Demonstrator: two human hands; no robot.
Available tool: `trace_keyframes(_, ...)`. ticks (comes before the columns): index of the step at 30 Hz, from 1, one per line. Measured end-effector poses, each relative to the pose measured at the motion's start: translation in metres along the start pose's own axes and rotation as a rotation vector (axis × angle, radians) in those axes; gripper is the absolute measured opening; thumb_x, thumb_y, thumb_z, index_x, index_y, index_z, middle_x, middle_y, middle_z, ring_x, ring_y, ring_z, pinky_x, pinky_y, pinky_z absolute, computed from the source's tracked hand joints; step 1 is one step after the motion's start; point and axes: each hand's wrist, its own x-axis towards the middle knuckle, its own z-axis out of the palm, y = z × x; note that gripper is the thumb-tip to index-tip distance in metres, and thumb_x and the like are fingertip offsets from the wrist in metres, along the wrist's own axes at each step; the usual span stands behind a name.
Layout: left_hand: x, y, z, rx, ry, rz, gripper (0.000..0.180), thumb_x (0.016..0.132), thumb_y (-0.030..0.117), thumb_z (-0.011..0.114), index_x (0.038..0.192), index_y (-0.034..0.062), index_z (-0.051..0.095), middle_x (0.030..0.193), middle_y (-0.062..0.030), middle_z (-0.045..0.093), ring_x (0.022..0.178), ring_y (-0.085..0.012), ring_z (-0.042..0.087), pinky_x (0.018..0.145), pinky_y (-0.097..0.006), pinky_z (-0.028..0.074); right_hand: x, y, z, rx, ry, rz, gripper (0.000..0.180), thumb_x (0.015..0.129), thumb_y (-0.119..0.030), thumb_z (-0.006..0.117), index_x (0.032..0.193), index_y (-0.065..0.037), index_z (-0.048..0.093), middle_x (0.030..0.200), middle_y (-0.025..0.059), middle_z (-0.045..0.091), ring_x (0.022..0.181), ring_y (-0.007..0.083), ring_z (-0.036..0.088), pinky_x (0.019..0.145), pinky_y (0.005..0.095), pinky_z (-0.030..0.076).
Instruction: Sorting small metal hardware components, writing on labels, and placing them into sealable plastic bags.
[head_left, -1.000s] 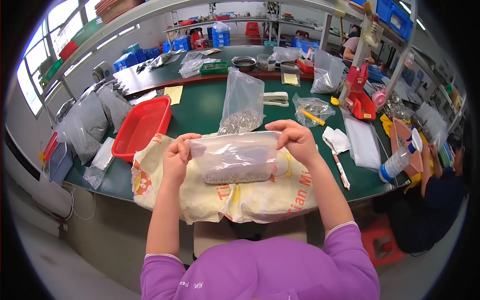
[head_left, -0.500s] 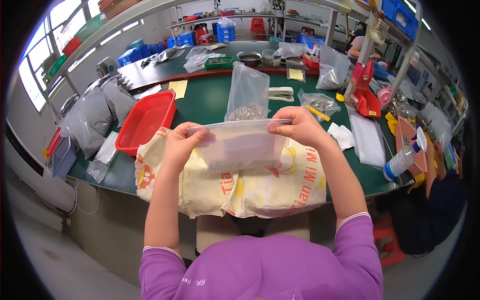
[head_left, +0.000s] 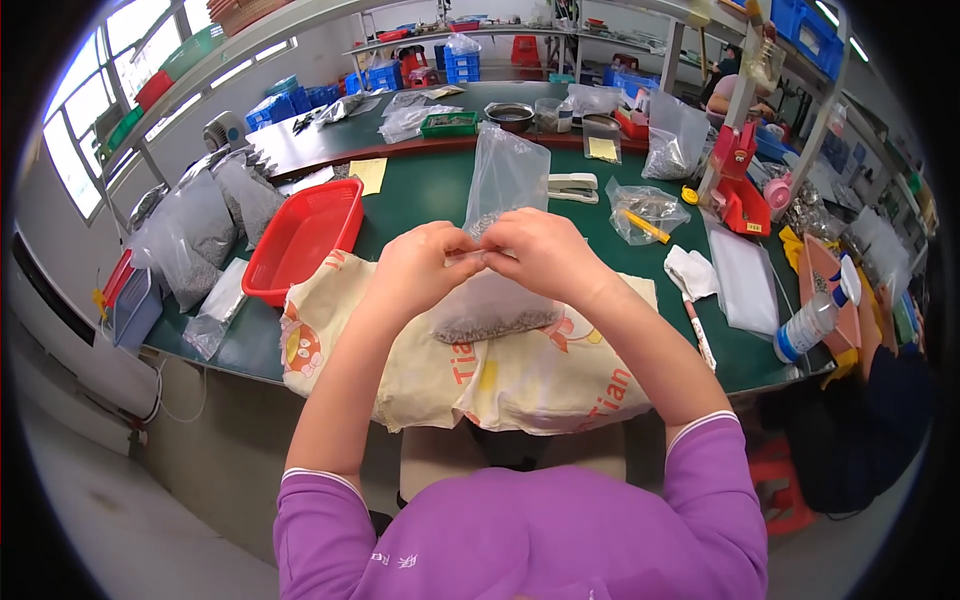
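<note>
Between my hands hangs a clear plastic bag, its lower end filled with small grey metal parts and resting on a yellow printed cloth. My left hand pinches the top of the bag from the left. My right hand pinches it from the right, fingertips meeting those of the left. The fingers are closed on the gathered bag mouth. Just behind stands another tall clear bag, whose lower contents are mostly hidden by my hands.
An empty-looking red basin sits at the left, beside several filled bags. To the right lie a stapler, a bag with a yellow pen, a white cloth, flat plastic bags and a spray bottle.
My hands have come together from the bag's two top corners to its middle, bunching the mouth. A pen-like stick beside the white cloth now shows, uncovered by my right arm.
</note>
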Motion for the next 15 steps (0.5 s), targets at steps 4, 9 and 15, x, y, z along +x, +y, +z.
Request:
trace_keyframes(4, 0.000, -0.015, 0.001, 0.004, -0.077, -0.014, 0.017, 0.078, 0.021, 0.067, 0.085, 0.0060, 0.066, 0.082, -0.0068, 0.062, 0.077, -0.0248, 0.061, 0.068, -0.034, 0.049, -0.002, 0.008, -0.010, 0.000, -0.102, 0.080, 0.013, 0.079, -0.022, 0.063, 0.084, -0.010, 0.065, 0.083, 0.0056, 0.062, 0.084, 0.0258, 0.060, 0.071, 0.0378, 0.048)
trace_keyframes(9, -0.014, -0.047, -0.013, -0.150, -0.043, 0.028, 0.011, 0.078, 0.009, 0.067, 0.085, 0.0006, 0.064, 0.079, -0.0087, 0.061, 0.072, -0.0209, 0.061, 0.065, -0.031, 0.048, -0.022, 0.043, -0.038, 0.116, -0.102, 0.085, 0.011, 0.078, -0.012, 0.067, 0.086, -0.005, 0.066, 0.078, 0.0088, 0.062, 0.076, 0.0241, 0.060, 0.067, 0.0333, 0.049)
trace_keyframes(15, -0.019, -0.055, -0.025, -0.266, 0.046, -0.129, 0.011, 0.079, 0.008, 0.069, 0.082, -0.0001, 0.062, 0.073, -0.0063, 0.060, 0.063, -0.0120, 0.056, 0.058, -0.026, 0.045, -0.026, 0.047, -0.043, -0.071, 0.088, -0.012, 0.014, 0.076, -0.017, 0.071, 0.075, -0.006, 0.061, 0.067, 0.0077, 0.058, 0.067, 0.0261, 0.057, 0.060, 0.0355, 0.046)
